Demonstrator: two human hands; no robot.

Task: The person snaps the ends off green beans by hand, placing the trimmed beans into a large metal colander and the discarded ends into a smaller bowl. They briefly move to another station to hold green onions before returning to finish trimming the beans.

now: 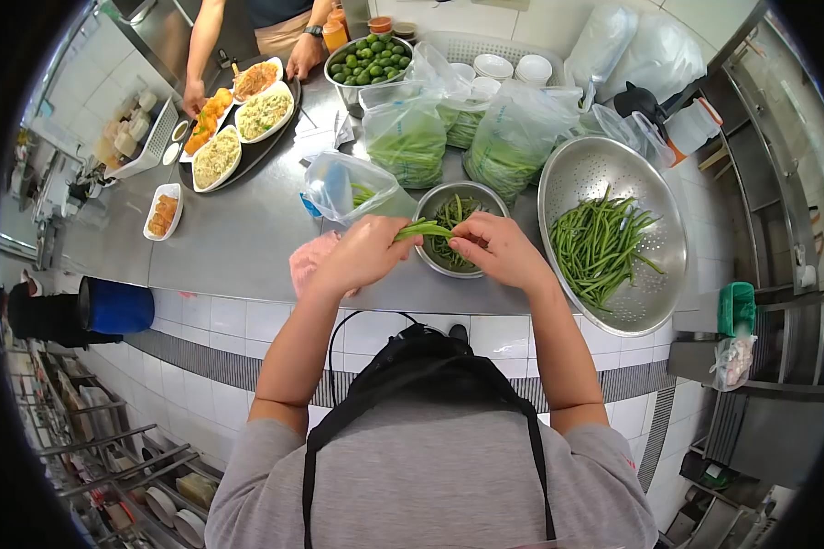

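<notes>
My left hand (373, 249) is closed round a small bunch of green beans (423, 228), which point to the right over a steel bowl (450, 270). The fingertips of my right hand (496, 245) pinch at the right ends of the beans. Inside the bowl lie bean pieces (456, 209). To the right stands a large steel colander (670, 261), tilted in view, with a heap of long green beans (598, 240) in it. An opened plastic bag (339, 183) with a few beans showing lies just behind my left hand.
Filled plastic bags (405, 142) stand behind the bowl, near a pot of green limes (371, 62). A pink cloth (309, 263) lies by my left wrist. At the back left, a co-worker's hands (304, 57) are at a black tray (279, 123) with food dishes.
</notes>
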